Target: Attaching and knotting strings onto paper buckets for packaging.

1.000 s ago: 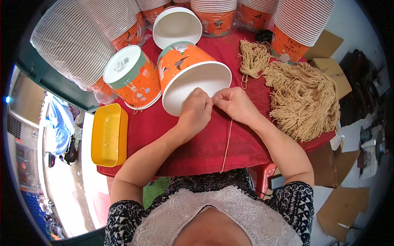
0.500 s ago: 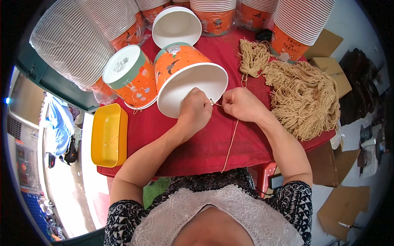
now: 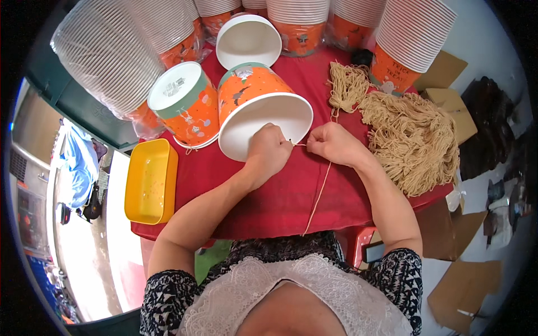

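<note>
From the head view, our left hand [image 3: 269, 150] is curled closed over the near rim of the tilted bucket [image 3: 258, 88], its fingers bunched with no gap between them; what lies inside the fist is hidden from us. The bucket rests on its side near the middle of the red-covered table [image 3: 263, 208], its white mouth facing us and the near edge.

Our right hand [image 3: 336, 144], just beside the rim, has its thumb and forefinger pinched together on a tan cord [image 3: 318, 203]. A short stretch of it runs taut between our two hands, and the tail slants from the right hand down to the table's near edge.

To the left of the tilted bucket we have an upside-down bucket [image 3: 193, 115], and a yellow bin [image 3: 170, 187] sits at the near left corner. Behind the tilted bucket another bucket [image 3: 249, 43] shows its open white mouth. Nested bucket stacks [image 3: 300, 36] line the far edge. Toward the right edge we see a small cord hank [image 3: 347, 88] next to a large cord heap [image 3: 413, 144].
</note>
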`<control>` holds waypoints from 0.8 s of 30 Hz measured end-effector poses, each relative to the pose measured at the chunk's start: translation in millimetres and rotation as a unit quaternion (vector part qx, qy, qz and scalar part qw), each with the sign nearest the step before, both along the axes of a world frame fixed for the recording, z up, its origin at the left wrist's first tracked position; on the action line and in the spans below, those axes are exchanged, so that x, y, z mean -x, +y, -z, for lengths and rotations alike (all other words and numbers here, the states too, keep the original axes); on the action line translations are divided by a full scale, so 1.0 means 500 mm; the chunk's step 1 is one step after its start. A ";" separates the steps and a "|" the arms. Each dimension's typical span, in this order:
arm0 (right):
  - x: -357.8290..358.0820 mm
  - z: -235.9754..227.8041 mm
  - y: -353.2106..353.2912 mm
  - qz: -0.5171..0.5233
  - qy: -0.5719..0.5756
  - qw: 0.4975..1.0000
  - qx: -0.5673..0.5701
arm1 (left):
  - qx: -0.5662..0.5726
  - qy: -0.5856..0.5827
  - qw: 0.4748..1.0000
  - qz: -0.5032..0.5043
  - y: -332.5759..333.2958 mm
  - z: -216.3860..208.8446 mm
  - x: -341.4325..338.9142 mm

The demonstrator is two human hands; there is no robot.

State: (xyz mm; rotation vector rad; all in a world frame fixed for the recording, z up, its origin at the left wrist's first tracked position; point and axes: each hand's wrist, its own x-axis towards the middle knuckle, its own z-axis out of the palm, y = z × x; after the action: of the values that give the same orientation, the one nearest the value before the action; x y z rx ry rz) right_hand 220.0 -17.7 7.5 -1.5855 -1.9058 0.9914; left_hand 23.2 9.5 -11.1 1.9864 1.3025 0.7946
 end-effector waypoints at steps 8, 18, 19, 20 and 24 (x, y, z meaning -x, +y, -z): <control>0.029 0.018 0.000 0.048 0.109 0.992 -0.037 | -0.070 0.029 0.996 0.057 -0.017 -0.008 0.006; 0.042 -0.093 -0.050 0.091 -0.202 0.842 -0.492 | -0.248 0.079 0.954 0.147 -0.195 -0.238 0.097; 0.044 -0.105 -0.053 0.090 -0.202 0.842 -0.492 | -0.303 0.063 0.945 0.100 -0.200 -0.256 0.110; 0.045 -0.120 -0.055 0.056 -0.229 0.812 -0.534 | -0.339 0.051 0.937 0.067 -0.195 -0.269 0.121; 0.056 -0.161 -0.067 -0.016 -0.283 0.742 -0.608 | -0.280 0.145 0.949 0.000 -0.174 -0.294 0.135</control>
State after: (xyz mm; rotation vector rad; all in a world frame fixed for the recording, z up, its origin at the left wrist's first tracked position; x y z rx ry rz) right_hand 192.0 -51.4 88.2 -0.9921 -2.1257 -0.8236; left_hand -44.2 -77.6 136.1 2.6333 1.3386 0.9792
